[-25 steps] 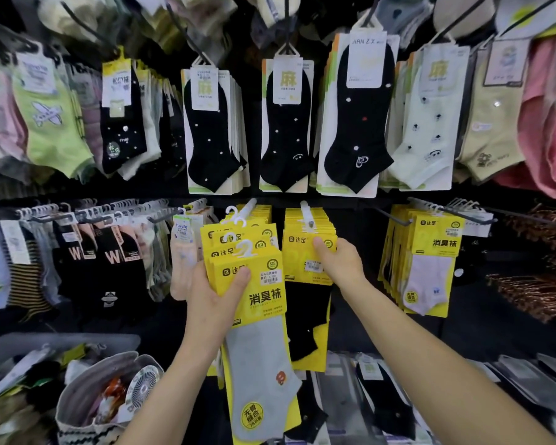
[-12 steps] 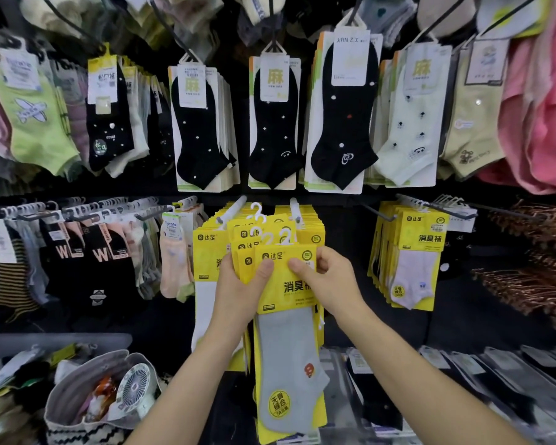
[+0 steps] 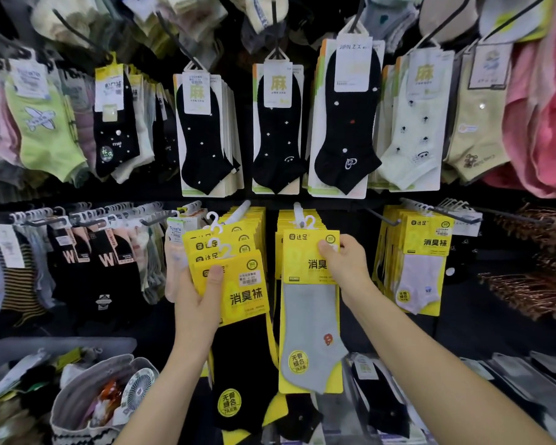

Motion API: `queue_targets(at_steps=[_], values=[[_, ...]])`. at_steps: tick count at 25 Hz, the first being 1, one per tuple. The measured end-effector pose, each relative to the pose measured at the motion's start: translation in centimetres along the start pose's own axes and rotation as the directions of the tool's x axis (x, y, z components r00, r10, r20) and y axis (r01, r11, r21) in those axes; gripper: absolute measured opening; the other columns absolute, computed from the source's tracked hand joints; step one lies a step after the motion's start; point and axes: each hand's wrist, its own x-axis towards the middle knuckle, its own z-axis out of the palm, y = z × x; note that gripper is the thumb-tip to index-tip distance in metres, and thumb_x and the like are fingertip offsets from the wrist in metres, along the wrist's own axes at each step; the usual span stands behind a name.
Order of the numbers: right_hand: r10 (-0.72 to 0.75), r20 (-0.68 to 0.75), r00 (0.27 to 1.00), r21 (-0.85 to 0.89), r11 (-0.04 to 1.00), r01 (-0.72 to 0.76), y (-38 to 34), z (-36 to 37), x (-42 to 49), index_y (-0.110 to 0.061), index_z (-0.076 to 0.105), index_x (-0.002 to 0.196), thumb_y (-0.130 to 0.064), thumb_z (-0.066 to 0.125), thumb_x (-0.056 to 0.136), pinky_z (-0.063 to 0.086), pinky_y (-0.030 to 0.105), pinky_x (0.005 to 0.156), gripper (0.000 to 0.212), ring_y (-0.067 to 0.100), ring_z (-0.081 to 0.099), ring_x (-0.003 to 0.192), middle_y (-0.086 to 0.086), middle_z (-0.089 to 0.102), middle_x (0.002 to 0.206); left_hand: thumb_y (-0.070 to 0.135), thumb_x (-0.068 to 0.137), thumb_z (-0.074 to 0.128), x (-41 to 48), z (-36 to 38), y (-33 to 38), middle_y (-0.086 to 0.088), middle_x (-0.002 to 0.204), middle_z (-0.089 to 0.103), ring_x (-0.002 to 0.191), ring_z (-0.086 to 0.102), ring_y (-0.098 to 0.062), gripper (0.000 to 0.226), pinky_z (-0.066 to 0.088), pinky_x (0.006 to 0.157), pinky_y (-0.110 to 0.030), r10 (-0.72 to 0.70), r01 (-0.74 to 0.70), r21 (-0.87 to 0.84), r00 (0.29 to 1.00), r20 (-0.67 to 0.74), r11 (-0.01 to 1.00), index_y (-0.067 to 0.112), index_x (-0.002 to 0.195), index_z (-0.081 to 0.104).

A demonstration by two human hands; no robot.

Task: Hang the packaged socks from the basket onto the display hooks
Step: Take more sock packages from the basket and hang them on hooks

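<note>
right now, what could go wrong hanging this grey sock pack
1. The right grip pinches only a top corner of the grey sock pack, whose white hanger sits near the tip of the display hook; let go early and it may slide off.
2. The left grip holds a fanned stack of packs under one thumb; a pack could slip out.
</note>
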Motion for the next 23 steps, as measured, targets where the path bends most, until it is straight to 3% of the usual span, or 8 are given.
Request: queue_targets(at_steps=[4, 6, 10, 13, 15, 17, 20, 23], values=[[-0.021, -0.020, 1.000, -0.115, 0.993, 0.019, 0.9, 1.5, 0.4, -0.023, 0.052, 0.080, -0.024, 0.058, 0.090, 0.054, 0.038, 0.072, 0.012, 0.024, 0.064, 0.088, 0.006, 0.065, 0.092, 0.049, 0.082, 0.050, 0.2, -1.5, -0.4, 0.007, 0.118, 0.063, 0.107, 0.062, -0.014, 0.068, 0.051, 0.092, -0.047, 0.008, -0.009, 0.042, 1.000, 0.005, 0.999, 0.012, 0.139, 0.039], [-0.043, -0.041, 0.998, -0.146, 0.989, 0.037, 1.4, 1.7, 0.3, -0.026, 0.051, 0.079, -0.026, 0.058, 0.090, 0.052, 0.032, 0.067, 0.013, 0.022, 0.063, 0.084, 0.005, 0.065, 0.092, 0.049, 0.082, 0.050, 0.1, -1.5, -0.4, 0.007, 0.117, 0.063, 0.108, 0.061, -0.015, 0.056, 0.051, 0.091, -0.046, 0.020, -0.020, 0.037, 1.000, 0.000, 0.999, 0.023, 0.131, 0.048], [-0.010, -0.064, 0.998, -0.200, 0.980, -0.003, 1.6, 0.8, -0.1, -0.020, 0.053, 0.097, -0.033, 0.065, 0.085, 0.050, 0.032, 0.070, 0.021, 0.016, 0.060, 0.086, 0.002, 0.063, 0.097, 0.037, 0.088, 0.052, -0.4, -0.2, 0.1, 0.024, 0.100, 0.067, 0.095, 0.065, -0.001, 0.016, 0.053, 0.072, -0.019, -0.003, 0.004, -0.008, 0.999, 0.054, 1.000, 0.048, 0.100, 0.055], [-0.102, -0.089, 0.991, -0.135, 0.987, 0.089, 1.5, 0.0, -2.0, -0.020, 0.050, 0.100, -0.041, 0.069, 0.078, 0.041, 0.022, 0.065, 0.036, 0.013, 0.054, 0.085, -0.003, 0.055, 0.091, 0.022, 0.095, 0.050, -0.7, 1.2, 0.4, 0.028, 0.103, 0.064, 0.094, 0.060, 0.011, 0.020, 0.048, 0.074, -0.008, 0.026, -0.025, -0.014, 0.996, 0.081, 1.000, 0.037, 0.108, 0.054], [-0.115, 0.124, 0.986, -0.092, 0.988, 0.127, 1.1, 0.4, -3.7, -0.023, 0.052, 0.091, -0.046, 0.072, 0.073, 0.041, 0.021, 0.066, 0.035, 0.009, 0.053, 0.080, -0.005, 0.055, 0.086, 0.025, 0.093, 0.051, -0.8, 2.6, 0.3, 0.012, 0.105, 0.066, 0.092, 0.063, 0.006, 0.021, 0.051, 0.071, -0.013, -0.008, 0.015, -0.066, 0.995, 0.097, 0.998, 0.019, 0.113, 0.053], [-0.108, 0.261, 0.959, -0.152, 0.977, 0.152, 0.9, 1.0, -4.9, -0.019, 0.054, 0.085, -0.047, 0.074, 0.070, 0.044, 0.025, 0.065, 0.037, 0.009, 0.052, 0.074, -0.002, 0.057, 0.081, 0.031, 0.090, 0.053, -1.0, 3.9, 0.3, 0.007, 0.110, 0.063, 0.098, 0.062, 0.000, 0.032, 0.052, 0.076, -0.021, -0.032, 0.043, -0.090, 0.993, 0.115, 0.995, 0.016, 0.118, 0.051], [-0.118, 0.216, 0.969, -0.043, 0.991, 0.130, 0.7, 0.3, -5.2, -0.014, 0.062, 0.086, -0.033, 0.072, 0.078, 0.055, 0.038, 0.075, 0.023, 0.016, 0.066, 0.082, 0.003, 0.071, 0.085, 0.044, 0.083, 0.053, -1.1, 5.1, 0.4, 0.013, 0.115, 0.060, 0.106, 0.058, -0.003, 0.045, 0.048, 0.087, -0.027, -0.067, 0.081, -0.089, 0.987, 0.149, 0.993, 0.020, 0.121, 0.049], [-0.052, 0.203, 0.978, 0.071, 0.997, 0.038, 0.9, -1.1, -4.7, -0.024, 0.062, 0.086, -0.023, 0.064, 0.086, 0.057, 0.028, 0.072, 0.003, 0.014, 0.069, 0.085, -0.002, 0.072, 0.089, 0.039, 0.091, 0.046, -1.1, 5.2, 0.0, 0.019, 0.115, 0.057, 0.113, 0.054, -0.007, 0.033, 0.043, 0.094, -0.027, -0.074, 0.087, -0.082, 0.985, 0.156, 0.993, 0.025, 0.121, 0.047]])
